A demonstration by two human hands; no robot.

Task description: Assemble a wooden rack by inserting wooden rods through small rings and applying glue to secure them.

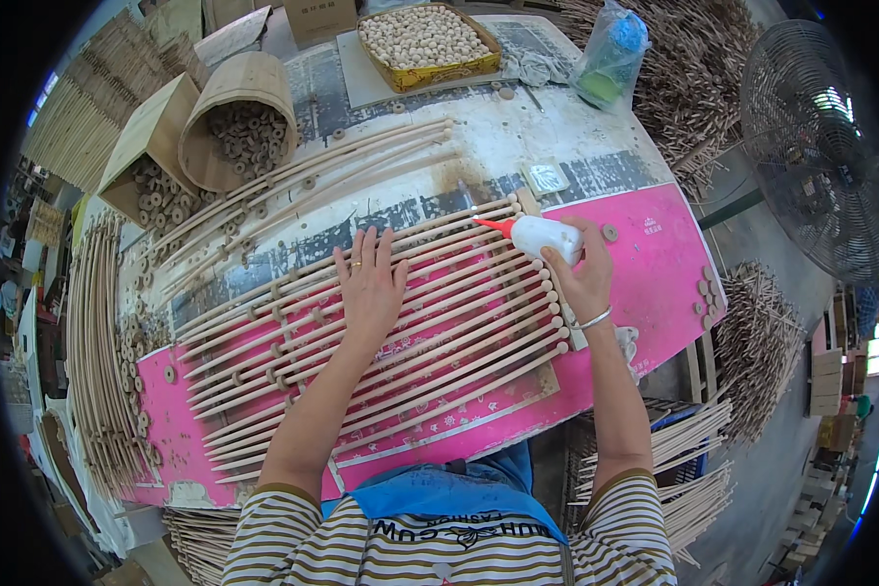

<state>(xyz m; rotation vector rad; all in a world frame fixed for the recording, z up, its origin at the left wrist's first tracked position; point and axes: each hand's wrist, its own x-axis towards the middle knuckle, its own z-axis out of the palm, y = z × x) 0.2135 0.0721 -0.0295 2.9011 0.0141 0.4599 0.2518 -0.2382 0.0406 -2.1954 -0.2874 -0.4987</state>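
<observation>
A row of slim wooden sticks [439,337] lies side by side across the pink sheet [645,234], with small round knobs [554,308] at their right ends and tapered tips at the left. Several wooden rings [279,290] sit around or among the sticks toward their left part. My left hand [369,298] rests palm down on the upper sticks, fingers spread. In my right hand [588,285] is a white squeeze bottle [549,237], tilted so its red nozzle points left, above or touching the top sticks near their knobs; contact cannot be made out.
At the back stands a yellow box [449,74] of wooden balls beside a plastic bag [610,59]. A wooden bucket [254,73] and a square wooden box [145,127] of rings lie tipped at the back left. Beyond the table's right edge stands a large fan [816,146].
</observation>
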